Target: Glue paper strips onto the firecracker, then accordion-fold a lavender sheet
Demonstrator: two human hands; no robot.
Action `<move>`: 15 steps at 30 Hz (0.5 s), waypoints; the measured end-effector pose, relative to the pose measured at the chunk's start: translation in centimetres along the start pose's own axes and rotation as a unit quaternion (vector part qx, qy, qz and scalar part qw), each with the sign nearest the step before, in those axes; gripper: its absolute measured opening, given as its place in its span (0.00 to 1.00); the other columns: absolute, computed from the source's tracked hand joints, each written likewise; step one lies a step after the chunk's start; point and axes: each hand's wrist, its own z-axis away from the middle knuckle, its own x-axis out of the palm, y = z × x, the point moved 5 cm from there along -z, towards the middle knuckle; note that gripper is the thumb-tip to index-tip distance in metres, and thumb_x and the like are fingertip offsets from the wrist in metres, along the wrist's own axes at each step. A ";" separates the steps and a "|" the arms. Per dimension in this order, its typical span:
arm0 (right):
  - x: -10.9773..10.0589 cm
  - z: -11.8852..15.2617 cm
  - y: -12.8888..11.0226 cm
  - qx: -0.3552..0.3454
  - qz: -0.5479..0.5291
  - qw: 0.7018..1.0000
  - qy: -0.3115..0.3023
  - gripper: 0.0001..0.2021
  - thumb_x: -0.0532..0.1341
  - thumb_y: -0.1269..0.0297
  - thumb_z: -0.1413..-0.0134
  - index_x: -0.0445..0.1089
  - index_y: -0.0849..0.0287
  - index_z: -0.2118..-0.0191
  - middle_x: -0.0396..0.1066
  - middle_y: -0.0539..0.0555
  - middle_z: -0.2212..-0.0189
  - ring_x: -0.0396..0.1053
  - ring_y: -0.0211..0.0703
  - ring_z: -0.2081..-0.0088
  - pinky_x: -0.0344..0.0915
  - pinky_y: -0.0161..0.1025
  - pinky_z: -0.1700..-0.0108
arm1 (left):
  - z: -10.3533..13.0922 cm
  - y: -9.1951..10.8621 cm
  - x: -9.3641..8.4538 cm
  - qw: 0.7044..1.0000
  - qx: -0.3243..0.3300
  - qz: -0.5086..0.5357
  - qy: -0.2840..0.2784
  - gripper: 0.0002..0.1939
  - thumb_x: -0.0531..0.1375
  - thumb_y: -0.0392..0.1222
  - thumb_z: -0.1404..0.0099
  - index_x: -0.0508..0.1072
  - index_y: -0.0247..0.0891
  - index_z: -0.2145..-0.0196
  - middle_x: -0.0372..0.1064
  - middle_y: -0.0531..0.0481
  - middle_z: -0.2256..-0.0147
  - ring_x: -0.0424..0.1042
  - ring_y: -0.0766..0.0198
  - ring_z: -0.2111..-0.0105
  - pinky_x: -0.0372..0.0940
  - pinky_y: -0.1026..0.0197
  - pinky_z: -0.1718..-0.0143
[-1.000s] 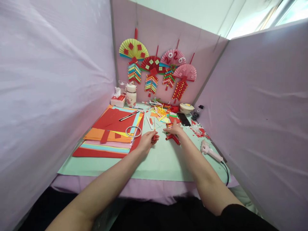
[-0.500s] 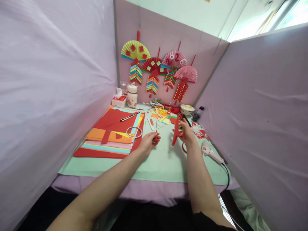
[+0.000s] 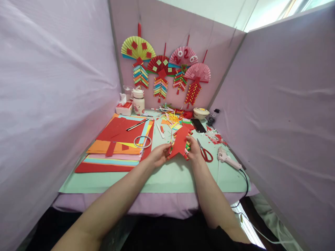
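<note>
Between my hands is a paper firecracker ornament (image 3: 181, 142), its flat red backing strip turned toward me and small coloured paper rolls sticking out along both sides. My left hand (image 3: 160, 155) is closed at its lower left edge, with a thin red strand standing up near the fingertips; whatever else is inside those fingers is hidden. Along the right edge, my right hand (image 3: 194, 149) grips the ornament with fingers partly behind it. Red-handled scissors (image 3: 206, 154) lie on the table just right of my right hand.
Coloured paper sheets (image 3: 110, 130) are stacked at left, with a silver ring (image 3: 142, 142) and a utility knife (image 3: 137, 124) on top. A glue gun (image 3: 228, 160) lies at right. Behind are paper scraps (image 3: 172, 118), a phone (image 3: 198, 126), a jar (image 3: 138, 103) and hanging fan ornaments (image 3: 159, 66).
My right hand has brought the firecracker ornament left and turned its red backing toward me. My left hand now meets its edge. The scissors and phone have come into fuller view.
</note>
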 end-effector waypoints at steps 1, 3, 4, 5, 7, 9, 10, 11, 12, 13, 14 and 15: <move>-0.2 0.0 0.1 0.005 0.020 1.000 0.000 0.08 0.62 0.59 0.55 0.67 0.56 0.70 0.71 0.49 0.76 0.73 0.41 0.71 0.72 0.36 0.69 | -0.1 0.3 -0.1 0.999 0.034 -0.018 0.018 0.04 0.64 0.36 0.46 0.73 0.35 0.72 0.72 0.51 0.75 0.69 0.68 0.77 0.65 0.64 0.73; -0.6 -0.1 0.3 0.026 0.012 1.000 -0.012 0.08 0.63 0.62 0.57 0.64 0.56 0.71 0.69 0.47 0.77 0.72 0.39 0.71 0.70 0.34 0.70 | -0.1 1.2 -0.5 0.992 0.096 -0.055 0.053 0.07 0.67 0.38 0.50 0.73 0.35 0.73 0.72 0.51 0.74 0.68 0.69 0.77 0.62 0.66 0.74; -1.0 -0.2 0.4 0.031 0.013 0.999 -0.003 0.09 0.64 0.64 0.59 0.64 0.55 0.70 0.69 0.46 0.77 0.71 0.38 0.72 0.69 0.33 0.72 | -0.1 1.5 -0.7 0.988 0.118 -0.069 0.069 0.09 0.67 0.39 0.52 0.73 0.35 0.73 0.72 0.51 0.74 0.67 0.70 0.77 0.60 0.67 0.74; -1.4 -0.3 0.6 0.037 0.013 0.999 0.012 0.11 0.65 0.65 0.61 0.63 0.55 0.70 0.69 0.46 0.77 0.71 0.37 0.72 0.69 0.32 0.73 | -0.1 1.9 -0.9 0.984 0.134 -0.077 0.083 0.10 0.68 0.40 0.53 0.74 0.35 0.73 0.72 0.52 0.74 0.66 0.70 0.77 0.59 0.67 0.75; -2.1 -0.6 0.8 0.046 0.003 0.998 0.045 0.14 0.67 0.67 0.64 0.62 0.54 0.69 0.69 0.46 0.76 0.70 0.37 0.73 0.68 0.32 0.74 | -0.1 2.4 -1.3 0.980 0.148 -0.080 0.103 0.10 0.68 0.41 0.53 0.74 0.35 0.73 0.71 0.52 0.74 0.65 0.71 0.77 0.58 0.67 0.75; -2.6 -0.8 1.0 0.049 -0.014 0.996 0.068 0.15 0.67 0.68 0.65 0.61 0.54 0.69 0.69 0.46 0.76 0.69 0.36 0.74 0.69 0.32 0.74 | -0.1 2.8 -1.6 0.980 0.152 -0.071 0.104 0.10 0.67 0.42 0.51 0.75 0.35 0.71 0.72 0.51 0.72 0.66 0.71 0.76 0.59 0.67 0.74; -2.8 -1.0 1.0 0.043 -0.023 0.996 0.076 0.15 0.66 0.69 0.64 0.61 0.54 0.69 0.69 0.46 0.76 0.68 0.35 0.75 0.68 0.32 0.74 | -0.1 2.9 -1.6 0.982 0.151 -0.058 0.100 0.09 0.66 0.42 0.50 0.75 0.35 0.70 0.73 0.50 0.70 0.67 0.70 0.75 0.60 0.67 0.74; -3.0 -1.2 1.0 0.035 -0.031 0.995 0.083 0.14 0.66 0.69 0.64 0.60 0.55 0.70 0.68 0.46 0.76 0.68 0.35 0.75 0.68 0.32 0.74 | -0.1 3.0 -1.7 0.982 0.153 -0.040 0.100 0.08 0.64 0.42 0.48 0.74 0.35 0.70 0.73 0.49 0.69 0.69 0.69 0.73 0.61 0.66 0.73; -3.2 -1.4 1.0 0.025 -0.038 0.995 0.088 0.13 0.65 0.69 0.63 0.60 0.55 0.70 0.68 0.46 0.76 0.68 0.34 0.75 0.69 0.32 0.74 | 0.0 3.1 -1.8 0.982 0.160 -0.016 0.104 0.07 0.63 0.41 0.46 0.73 0.35 0.70 0.74 0.48 0.67 0.71 0.68 0.71 0.63 0.65 0.71; -3.5 -1.6 1.0 0.015 -0.043 0.994 0.095 0.12 0.65 0.69 0.62 0.59 0.55 0.71 0.68 0.46 0.76 0.68 0.34 0.75 0.69 0.32 0.73 | 0.0 3.2 -2.0 0.979 0.171 0.008 0.111 0.05 0.62 0.39 0.46 0.72 0.35 0.71 0.74 0.48 0.67 0.72 0.67 0.68 0.65 0.65 0.68; -3.8 -1.8 1.0 0.004 -0.046 0.994 0.104 0.12 0.64 0.69 0.61 0.59 0.55 0.72 0.68 0.46 0.76 0.68 0.34 0.74 0.69 0.32 0.73 | 0.1 3.4 -2.1 0.975 0.186 0.030 0.120 0.04 0.62 0.38 0.45 0.71 0.36 0.72 0.74 0.48 0.66 0.73 0.66 0.66 0.67 0.64 0.65; -4.2 -2.0 1.0 -0.005 -0.048 0.992 0.114 0.11 0.64 0.69 0.60 0.59 0.55 0.72 0.67 0.46 0.76 0.68 0.34 0.74 0.70 0.33 0.72 | 0.2 3.5 -2.2 0.970 0.201 0.044 0.128 0.03 0.61 0.37 0.45 0.69 0.36 0.73 0.73 0.48 0.67 0.74 0.66 0.65 0.68 0.62 0.62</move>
